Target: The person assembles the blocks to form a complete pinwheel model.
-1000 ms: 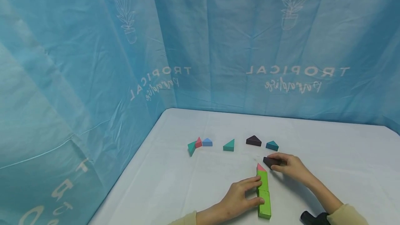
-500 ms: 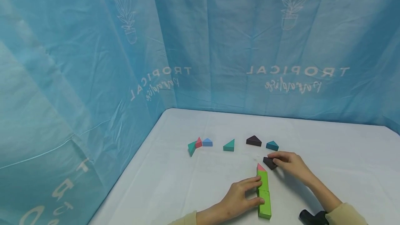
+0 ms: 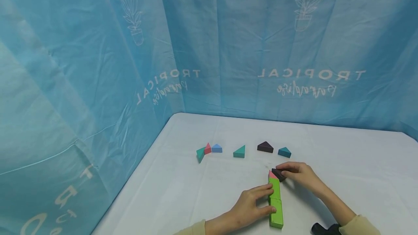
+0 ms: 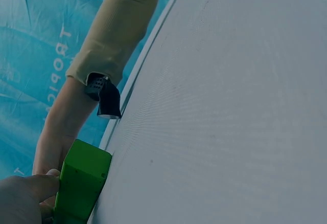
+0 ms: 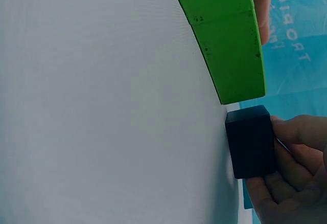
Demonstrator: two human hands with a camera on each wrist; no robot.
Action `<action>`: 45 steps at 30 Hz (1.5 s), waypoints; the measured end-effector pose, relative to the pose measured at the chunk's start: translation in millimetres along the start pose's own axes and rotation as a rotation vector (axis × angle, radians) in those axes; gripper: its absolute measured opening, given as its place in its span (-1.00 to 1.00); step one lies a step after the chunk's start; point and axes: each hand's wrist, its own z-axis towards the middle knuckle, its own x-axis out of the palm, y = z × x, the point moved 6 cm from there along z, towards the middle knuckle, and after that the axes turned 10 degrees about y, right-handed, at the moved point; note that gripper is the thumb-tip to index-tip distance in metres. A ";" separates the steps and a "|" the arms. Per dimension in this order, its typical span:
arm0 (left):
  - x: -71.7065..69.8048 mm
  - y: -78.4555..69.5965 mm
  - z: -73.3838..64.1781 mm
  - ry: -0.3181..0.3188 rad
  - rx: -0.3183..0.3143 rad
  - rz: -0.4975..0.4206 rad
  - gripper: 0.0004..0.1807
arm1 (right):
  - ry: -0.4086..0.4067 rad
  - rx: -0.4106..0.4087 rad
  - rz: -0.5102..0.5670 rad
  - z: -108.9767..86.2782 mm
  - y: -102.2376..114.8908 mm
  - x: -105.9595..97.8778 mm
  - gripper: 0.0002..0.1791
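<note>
Two green rectangular blocks lie end to end in the head view, the far one [image 3: 276,188] touching the near one [image 3: 277,217]. A small pink triangular block [image 3: 271,174] sits at their far end. My left hand [image 3: 245,207] rests its fingertips against the far green block and its thumb on the near one, fingers fairly straight. My right hand [image 3: 304,177] pinches a black triangular block [image 3: 278,174] between thumb and fingers, right beside the pink one. In the right wrist view this black block [image 5: 250,144] stands close to the green block's end [image 5: 230,65].
Across the white table [image 3: 352,155], further back, lie a dark brown triangle [image 3: 265,147], a dark teal triangle [image 3: 284,152], a green triangle [image 3: 239,152] and a blue triangle [image 3: 217,149]. A red triangle [image 3: 207,149] and another green one [image 3: 200,155] touch at the left. Blue curtains [image 3: 241,46] surround the table.
My right hand has shifted its hold on the black block, then moved it left and toward me, up against the pink triangle and green block. The left hand stays put.
</note>
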 end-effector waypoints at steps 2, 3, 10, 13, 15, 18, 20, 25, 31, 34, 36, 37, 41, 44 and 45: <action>-0.2 0.1 -0.1 -0.004 0.004 0.001 -0.48 | 0.011 -0.008 0.006 0.0 0.5 0.8 -0.70; -0.4 0.1 -0.2 -0.006 0.006 0.003 -0.48 | 0.014 -0.010 0.010 0.1 0.6 1.1 -0.70; 0.1 1.3 -0.2 -0.010 0.003 0.000 -0.47 | 0.032 0.000 0.039 0.7 -0.6 4.1 -0.68; 0.6 1.5 -0.4 -0.010 0.004 0.003 -0.47 | 0.042 0.008 0.052 0.4 -1.5 5.0 -0.67; 0.6 1.1 -0.5 -0.011 0.008 0.008 -0.47 | 0.048 0.007 0.071 0.7 -2.6 4.1 -0.64; -0.8 1.5 -0.8 -0.010 0.005 0.010 -0.47 | 0.071 -0.002 0.111 6.8 -3.8 1.6 -0.60; -1.3 1.9 -0.8 -0.007 0.001 0.007 -0.47 | 0.108 -0.026 0.135 13.8 -4.5 0.5 -0.58; -0.1 2.4 0.4 0.013 -0.015 -0.004 -0.46 | 0.261 -0.073 0.171 30.9 -3.8 4.5 -0.59; 1.9 0.0 0.7 0.021 -0.023 0.022 -0.46 | 0.394 -0.112 0.229 39.2 -3.7 13.4 -0.61; 2.2 -1.3 1.0 0.018 -0.022 0.033 -0.46 | 0.401 -0.116 0.247 38.6 -5.2 14.8 -0.62; 1.9 -1.8 1.0 0.013 -0.018 0.039 -0.46 | 0.397 -0.116 0.254 38.1 -5.8 15.2 -0.62; 1.7 -2.0 1.0 0.010 -0.016 0.044 -0.46 | 0.395 -0.116 0.255 37.9 -5.8 15.4 -0.62; 1.1 -2.2 0.7 0.003 -0.004 0.057 -0.47 | 0.398 -0.120 0.262 37.0 -5.2 16.3 -0.62; 0.6 -1.6 0.6 0.001 0.003 0.060 -0.46 | 0.398 -0.126 0.267 37.4 -4.1 16.6 -0.63; 0.5 -1.2 0.5 0.001 0.001 0.060 -0.46 | 0.398 -0.127 0.264 37.9 -3.7 16.8 -0.63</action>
